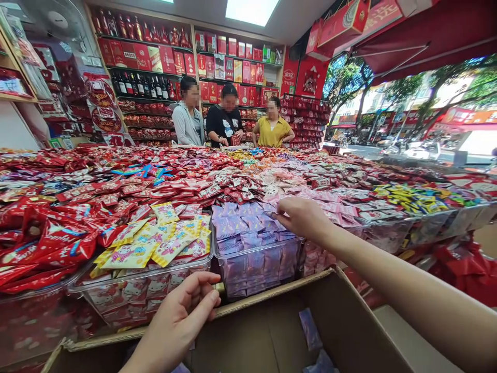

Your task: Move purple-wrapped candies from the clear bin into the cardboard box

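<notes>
Right hand point(301, 220): thumb and index nearly together at the tub's right rear corner. Maybe a packet edge between them; can't tell. Left hand point(180, 318): fingers curled, thumb close to index, just above the box rim. Can't confirm a grip there either.

Purple packets point(248, 220) fill the tub point(258, 250) in rows; more lie loose in the box point(240, 336) just in front of it.

Step looks like arranging packets in the tub. Pinch by the crimped end, lay flat, match the rows, no hard pressing: foil probably slides. Keep right wrist off the pink packs point(330, 207) beside it, and don't drag yellow packs point(166, 241) across.

Hard to see: right fingertips' contact, the gold bit point(220, 290) behind the left fingertips, the box's near side (cut off), left forearm, packets under left hand.
</notes>
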The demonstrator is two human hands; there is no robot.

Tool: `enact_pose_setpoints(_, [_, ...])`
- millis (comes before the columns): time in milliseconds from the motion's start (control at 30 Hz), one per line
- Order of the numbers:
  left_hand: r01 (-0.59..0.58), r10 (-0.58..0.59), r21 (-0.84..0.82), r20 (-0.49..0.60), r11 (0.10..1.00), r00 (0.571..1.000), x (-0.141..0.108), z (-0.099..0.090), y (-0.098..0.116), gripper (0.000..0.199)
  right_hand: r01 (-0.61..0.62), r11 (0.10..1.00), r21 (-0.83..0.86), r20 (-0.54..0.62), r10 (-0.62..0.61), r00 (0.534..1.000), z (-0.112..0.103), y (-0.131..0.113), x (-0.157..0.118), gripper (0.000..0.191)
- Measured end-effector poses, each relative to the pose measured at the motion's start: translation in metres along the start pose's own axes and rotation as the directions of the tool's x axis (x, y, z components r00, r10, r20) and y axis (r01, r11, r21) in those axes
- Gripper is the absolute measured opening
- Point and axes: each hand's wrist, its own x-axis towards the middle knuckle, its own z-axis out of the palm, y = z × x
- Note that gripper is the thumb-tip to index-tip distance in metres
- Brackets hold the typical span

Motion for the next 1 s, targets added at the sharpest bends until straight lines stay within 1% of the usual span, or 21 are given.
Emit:
enact_pose_setpoints(67, [-0.007,0.007,0.01,0.012,1.0,1.0,0.0,0.0,-0.003,0.018,0.037,0.995,-0.088,0.066,-0.031,0.997,0.003,0.0,0.004,0.014])
enact_pose_setpoints(133, [-0.012,0.011,0.021,0.021,1.0,1.0,0.0,0.0,-0.004,0.018,0.07,0.989,-0.128,0.125,-0.054,0.991,0.003,-0.001,0.006,0.015])
enact_pose_setpoints(200, [-0.006,0.005,0.029,0.026,1.0,1.0,0.0,0.0,-0.004,0.018,0.092,0.988,-0.127,0.2,-0.065,0.978,0.003,-0.001,0.009,0.016])
enact_pose_setpoints(300, [0.002,-0.004,0.058,0.042,0.998,0.999,0.0,0.0,-0.004,0.016,0.131,0.987,-0.092,0.309,-0.096,0.946,0.002,0.002,0.015,0.015])
enact_pose_setpoints(367, [0.003,-0.008,0.088,0.058,0.996,0.998,0.001,-0.001,-0.004,0.015,0.159,0.985,-0.072,0.35,-0.124,0.929,0.003,0.004,0.02,0.014])
enact_pose_setpoints(467, [0.013,-0.03,0.145,0.114,0.989,0.993,0.002,-0.004,-0.003,0.016,0.193,0.979,-0.06,0.4,-0.154,0.904,0.005,0.004,0.024,0.015])
enact_pose_setpoints(567, [0.017,-0.047,0.189,0.155,0.982,0.987,0.001,-0.005,-0.001,0.018,0.219,0.974,-0.065,0.436,-0.169,0.884,0.008,0.002,0.028,0.019])
enact_pose_setpoints(633, [0.006,-0.035,0.194,0.143,0.981,0.989,0.0,-0.006,-0.001,0.017,0.222,0.972,-0.077,0.44,-0.166,0.882,0.007,0.002,0.03,0.019])
enact_pose_setpoints(700, [-0.003,-0.018,0.181,0.115,0.983,0.993,0.0,-0.005,-0.002,0.016,0.215,0.971,-0.101,0.428,-0.153,0.891,-0.001,0.001,0.029,0.018])
enact_pose_setpoints(767, [0.002,-0.023,0.179,0.112,0.984,0.993,0.0,-0.006,-0.002,0.015,0.193,0.976,-0.102,0.366,-0.144,0.919,-0.016,-0.006,0.022,0.021])
enact_pose_setpoints(800, [0.009,-0.033,0.186,0.123,0.983,0.992,0.0,-0.006,-0.002,0.015,0.18,0.982,-0.056,0.318,-0.153,0.936,-0.024,-0.013,0.015,0.023])
enact_pose_setpoints(833, [0.016,-0.045,0.196,0.144,0.981,0.988,0.001,-0.006,-0.002,0.015,0.179,0.983,0.037,0.281,-0.182,0.942,-0.031,-0.023,0.005,0.023])
enact_pose_setpoints(867, [0.02,-0.054,0.205,0.163,0.979,0.985,0.001,-0.007,-0.002,0.015,0.194,0.965,0.177,0.25,-0.235,0.939,-0.035,-0.035,-0.007,0.022])
enact_pose_setpoints(900, [0.021,-0.06,0.211,0.179,0.977,0.982,0.002,-0.007,-0.002,0.016,0.221,0.909,0.354,0.261,-0.323,0.91,-0.035,-0.049,-0.021,0.018])
enact_pose_setpoints(933, [0.021,-0.062,0.215,0.188,0.976,0.98,0.002,-0.007,-0.002,0.016,0.247,0.805,0.539,0.301,-0.458,0.836,-0.032,-0.065,-0.036,0.015])
enact_pose_setpoints(967, [0.019,-0.06,0.217,0.186,0.976,0.981,0.002,-0.007,-0.002,0.016,0.231,0.693,0.682,0.313,-0.563,0.765,-0.024,-0.081,-0.052,0.011])
enact_pose_setpoints(1000, [0.016,-0.057,0.222,0.18,0.975,0.982,0.002,-0.006,-0.002,0.016,0.154,0.6,0.785,0.327,-0.613,0.719,-0.012,-0.096,-0.066,0.013])
